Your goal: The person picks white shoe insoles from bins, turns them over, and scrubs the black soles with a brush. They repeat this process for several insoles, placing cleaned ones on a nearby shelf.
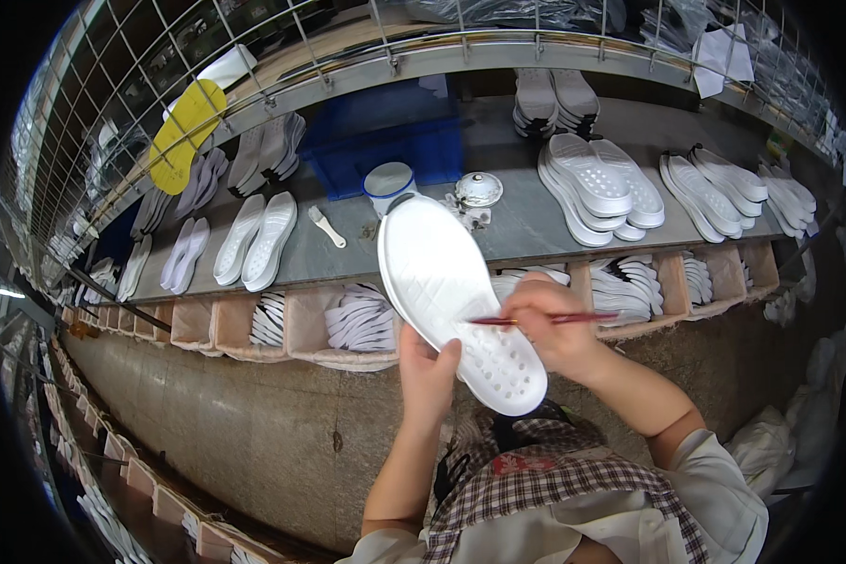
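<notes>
I hold a white shoe sole [446,282] tilted up in front of me, its inner side with rows of holes facing me. My left hand [427,368] grips its lower left edge, thumb on the sole's face. My right hand [550,324] holds a thin red brush handle [536,320] level across the sole's right side, the tip touching the sole's surface.
A grey work shelf [517,235] carries pairs and stacks of white soles [597,183], a small white pot [388,183], a white brush [327,227] and a round lid [479,189]. Wooden bins [348,324] of soles hang below. A yellow insole [186,133] hangs on the wire rack.
</notes>
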Demonstrator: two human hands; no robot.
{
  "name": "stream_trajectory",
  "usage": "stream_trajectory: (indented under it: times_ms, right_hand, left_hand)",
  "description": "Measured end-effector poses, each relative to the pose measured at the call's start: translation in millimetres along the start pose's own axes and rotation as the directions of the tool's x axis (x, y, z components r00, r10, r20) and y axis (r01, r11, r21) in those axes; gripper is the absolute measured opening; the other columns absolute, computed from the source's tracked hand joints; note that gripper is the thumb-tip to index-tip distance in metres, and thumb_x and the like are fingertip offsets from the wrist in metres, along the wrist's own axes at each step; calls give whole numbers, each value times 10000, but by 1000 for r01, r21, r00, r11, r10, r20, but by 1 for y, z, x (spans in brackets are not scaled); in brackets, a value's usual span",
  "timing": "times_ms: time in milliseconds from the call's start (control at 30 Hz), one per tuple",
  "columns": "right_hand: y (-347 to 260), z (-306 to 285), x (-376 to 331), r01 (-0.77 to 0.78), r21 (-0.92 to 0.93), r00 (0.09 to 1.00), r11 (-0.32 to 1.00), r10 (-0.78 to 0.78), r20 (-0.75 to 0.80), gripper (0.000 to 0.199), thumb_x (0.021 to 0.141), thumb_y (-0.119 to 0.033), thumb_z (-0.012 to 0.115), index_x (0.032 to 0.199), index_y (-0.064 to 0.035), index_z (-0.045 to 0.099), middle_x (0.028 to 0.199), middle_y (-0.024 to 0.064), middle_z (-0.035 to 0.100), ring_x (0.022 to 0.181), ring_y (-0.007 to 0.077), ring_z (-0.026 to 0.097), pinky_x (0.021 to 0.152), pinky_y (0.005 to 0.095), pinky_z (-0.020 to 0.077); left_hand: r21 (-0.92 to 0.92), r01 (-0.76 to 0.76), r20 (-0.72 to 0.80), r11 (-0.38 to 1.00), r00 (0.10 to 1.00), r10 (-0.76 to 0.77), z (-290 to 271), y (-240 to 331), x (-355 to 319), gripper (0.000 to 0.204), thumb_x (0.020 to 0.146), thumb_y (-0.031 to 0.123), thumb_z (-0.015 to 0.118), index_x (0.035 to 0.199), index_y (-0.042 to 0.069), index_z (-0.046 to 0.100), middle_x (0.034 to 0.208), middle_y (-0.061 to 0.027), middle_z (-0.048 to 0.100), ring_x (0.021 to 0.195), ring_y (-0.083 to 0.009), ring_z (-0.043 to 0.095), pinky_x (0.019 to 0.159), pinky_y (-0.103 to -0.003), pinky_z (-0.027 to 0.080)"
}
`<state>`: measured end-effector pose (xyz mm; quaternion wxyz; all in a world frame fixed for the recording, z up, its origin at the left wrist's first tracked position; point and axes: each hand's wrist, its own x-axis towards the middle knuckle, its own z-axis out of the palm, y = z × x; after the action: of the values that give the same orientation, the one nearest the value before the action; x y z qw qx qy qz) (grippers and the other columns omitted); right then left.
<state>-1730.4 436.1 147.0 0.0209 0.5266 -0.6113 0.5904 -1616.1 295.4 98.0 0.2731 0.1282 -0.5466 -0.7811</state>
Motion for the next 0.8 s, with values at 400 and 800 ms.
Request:
stream_trajectory:
  times_ms: [400, 800]
  right_hand:
    - [-10, 20, 14, -10, -192, 1000, 981, 7, -21, 34, 753, -30, 641, 782, -14, 633, 712, 82, 606, 720, 249, 552, 670, 356, 433]
    - [37, -36, -70, -560, -127, 769, 819, 571, 289, 273, 961, -276, 482, 914, -8, 489, 753, 54, 540, 712, 144, 521, 645, 288, 439]
  left_hand:
    - [-76, -21, -17, 997, 1000, 19, -7, 1, -6, 516, 767, -92, 507, 1265, -34, 384, 1215, -132, 505, 1107, -189, 522, 957, -322, 418]
    - [44, 86, -548, 995, 835, -48, -83, 20, 8, 326, 914, 45, 410, 1225, -49, 409, 1059, -226, 572, 903, -274, 639, 801, -384, 573]
